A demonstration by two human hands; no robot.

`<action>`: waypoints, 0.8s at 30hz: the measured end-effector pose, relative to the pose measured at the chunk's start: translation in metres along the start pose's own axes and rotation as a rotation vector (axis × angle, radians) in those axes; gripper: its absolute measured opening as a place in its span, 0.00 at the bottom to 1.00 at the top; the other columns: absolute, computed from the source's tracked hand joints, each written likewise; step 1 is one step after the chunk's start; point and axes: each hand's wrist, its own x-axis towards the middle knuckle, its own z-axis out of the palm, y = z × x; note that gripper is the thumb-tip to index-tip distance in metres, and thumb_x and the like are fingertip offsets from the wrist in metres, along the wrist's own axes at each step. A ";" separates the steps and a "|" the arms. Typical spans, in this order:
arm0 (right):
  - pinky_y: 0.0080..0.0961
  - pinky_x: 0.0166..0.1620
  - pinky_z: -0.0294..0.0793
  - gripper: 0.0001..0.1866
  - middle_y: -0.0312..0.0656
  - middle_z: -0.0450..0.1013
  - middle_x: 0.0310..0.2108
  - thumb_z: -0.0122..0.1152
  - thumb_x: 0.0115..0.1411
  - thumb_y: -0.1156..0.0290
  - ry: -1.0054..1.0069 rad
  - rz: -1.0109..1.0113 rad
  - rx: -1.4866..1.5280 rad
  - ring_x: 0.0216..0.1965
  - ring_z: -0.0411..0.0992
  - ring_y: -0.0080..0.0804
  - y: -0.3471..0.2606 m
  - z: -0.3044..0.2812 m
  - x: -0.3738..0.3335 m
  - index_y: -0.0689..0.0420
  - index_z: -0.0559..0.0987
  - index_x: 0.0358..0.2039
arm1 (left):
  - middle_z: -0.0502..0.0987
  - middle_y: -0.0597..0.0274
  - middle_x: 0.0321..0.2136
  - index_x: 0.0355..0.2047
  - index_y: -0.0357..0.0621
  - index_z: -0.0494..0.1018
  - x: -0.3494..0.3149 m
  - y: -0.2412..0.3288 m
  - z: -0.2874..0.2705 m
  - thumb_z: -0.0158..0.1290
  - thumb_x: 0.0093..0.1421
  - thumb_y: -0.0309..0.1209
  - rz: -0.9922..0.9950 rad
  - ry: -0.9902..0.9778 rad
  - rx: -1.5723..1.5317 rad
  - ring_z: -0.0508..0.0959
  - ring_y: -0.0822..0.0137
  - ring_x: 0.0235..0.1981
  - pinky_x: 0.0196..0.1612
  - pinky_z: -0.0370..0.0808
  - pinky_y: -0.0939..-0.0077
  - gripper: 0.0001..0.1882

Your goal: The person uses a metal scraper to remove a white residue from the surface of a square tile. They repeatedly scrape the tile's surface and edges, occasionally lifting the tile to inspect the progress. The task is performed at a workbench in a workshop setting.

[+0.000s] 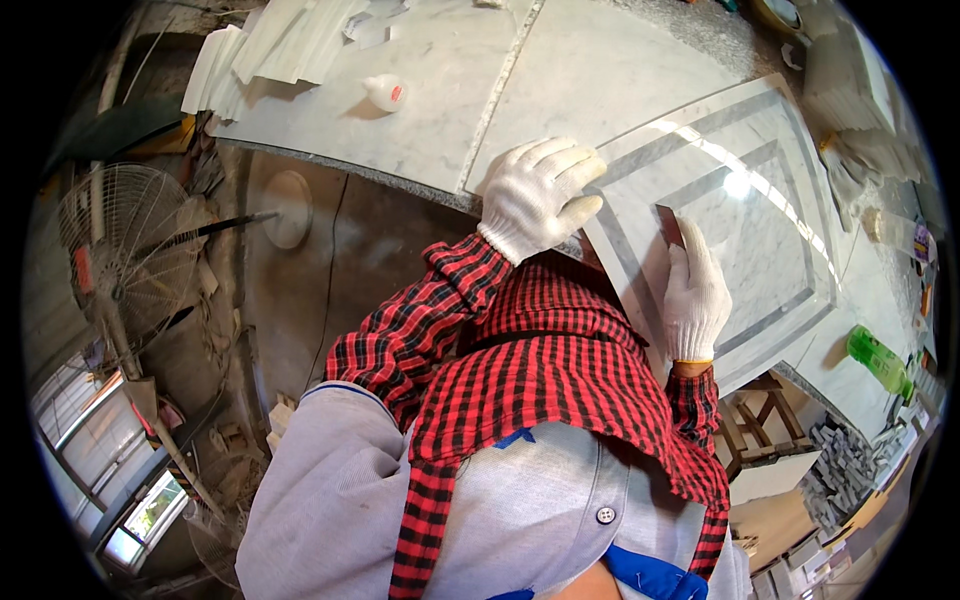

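I see a square white marble tile (745,210) with nested grey border bands, glossy and lying flat on the stone bench. Its near-left edge sits under my left fingers (560,170). A small dark flat blade (668,226) stands just above my right fingertips (690,245), touching the tile's surface.

You have two gloved hands in view: your left hand (537,195) and your right hand (695,295). One square marble tile (745,200) with grey inlaid bands lies under them, and one small dark scraper (668,226) sits in your right hand. You see one green bottle (880,360) at the right, one white bottle (385,92) on the slab, one stack of white marble strips (260,50), and one standing fan (120,250) at the left.
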 end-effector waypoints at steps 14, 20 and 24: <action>0.39 0.39 0.78 0.22 0.44 0.82 0.39 0.55 0.67 0.62 -0.220 -0.004 -0.208 0.39 0.80 0.47 -0.001 -0.004 0.004 0.38 0.75 0.61 | 0.82 0.57 0.42 0.43 0.46 0.81 -0.001 0.001 0.001 0.66 0.50 0.38 0.012 0.012 0.004 0.81 0.53 0.46 0.47 0.80 0.59 0.20; 0.38 0.41 0.79 0.22 0.46 0.82 0.40 0.59 0.65 0.64 -0.197 -0.044 -0.051 0.40 0.80 0.48 0.006 -0.002 0.000 0.40 0.77 0.60 | 0.82 0.57 0.42 0.44 0.46 0.81 -0.001 0.000 0.001 0.66 0.51 0.39 0.007 0.012 0.000 0.81 0.52 0.47 0.46 0.79 0.58 0.20; 0.36 0.42 0.79 0.21 0.48 0.81 0.40 0.61 0.64 0.65 -0.055 -0.071 0.184 0.40 0.80 0.48 0.021 0.007 -0.004 0.40 0.79 0.58 | 0.82 0.57 0.42 0.44 0.47 0.81 -0.002 -0.001 0.002 0.65 0.51 0.39 0.008 0.003 -0.001 0.81 0.52 0.47 0.46 0.79 0.59 0.20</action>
